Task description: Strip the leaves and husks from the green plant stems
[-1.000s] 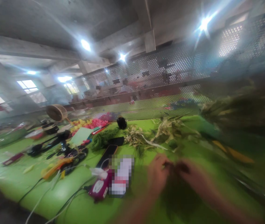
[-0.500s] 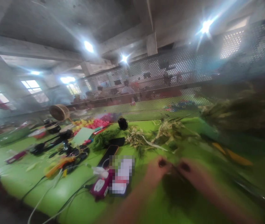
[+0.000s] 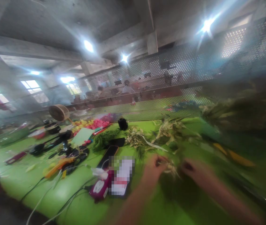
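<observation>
My left hand (image 3: 155, 167) is closed, fingers pinched on a small pale, frayed plant piece (image 3: 171, 169) that sticks out to the right. A short gap away, my right hand (image 3: 191, 168) is also curled closed, blurred; whatever is between its fingers cannot be made out. Both hands are held over the green tabletop (image 3: 144, 206), with dark shadow below them. Beyond them lie dry, pale leaves (image 3: 168, 131) and a heap of cream-coloured dried plant bits (image 3: 134, 137). Left of my left hand is a phone with a lit, pixelated screen (image 3: 122, 178).
Beside the lit phone lie a maroon device (image 3: 101, 187) and a dark phone (image 3: 109, 156). An orange-handled tool (image 3: 59, 167) with a cable is further left. Yellow strips (image 3: 234, 154) and a large leafy bundle (image 3: 240, 114) are on the right. A perforated metal panel (image 3: 133, 84) stands behind.
My hands have moved apart, the left slightly to the left and the right slightly to the right. The pale frayed piece now shows at my left fingertips.
</observation>
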The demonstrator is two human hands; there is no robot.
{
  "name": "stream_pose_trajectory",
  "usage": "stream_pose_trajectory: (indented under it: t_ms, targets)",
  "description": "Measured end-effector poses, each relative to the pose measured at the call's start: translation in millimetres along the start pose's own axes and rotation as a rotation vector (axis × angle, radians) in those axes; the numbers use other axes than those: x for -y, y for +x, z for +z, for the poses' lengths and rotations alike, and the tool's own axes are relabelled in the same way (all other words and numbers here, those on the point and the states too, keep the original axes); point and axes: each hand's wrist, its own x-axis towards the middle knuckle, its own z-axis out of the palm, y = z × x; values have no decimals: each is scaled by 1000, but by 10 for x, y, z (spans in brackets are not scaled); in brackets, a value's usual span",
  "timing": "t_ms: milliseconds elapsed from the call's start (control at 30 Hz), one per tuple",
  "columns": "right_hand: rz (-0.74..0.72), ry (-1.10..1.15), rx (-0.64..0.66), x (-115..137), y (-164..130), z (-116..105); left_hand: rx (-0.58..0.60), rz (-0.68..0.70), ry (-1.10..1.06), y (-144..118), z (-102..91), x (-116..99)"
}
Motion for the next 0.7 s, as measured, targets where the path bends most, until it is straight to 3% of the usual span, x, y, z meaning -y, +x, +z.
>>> stream_pose_trajectory:
  t_ms: [133, 367, 567, 700]
  targets:
    - [12, 52, 26, 25, -4, -28, 102, -95, -164, -77, 80, -158]
    - [108, 415, 174, 5, 88, -73, 57, -155, -137, -15, 34, -90]
    - [86, 876, 264, 335, -78, -97, 77, -167, -112, 51, 15, 96]
    - [98, 1009, 281, 514, -178, -116, 68, -143, -101, 54, 30, 151]
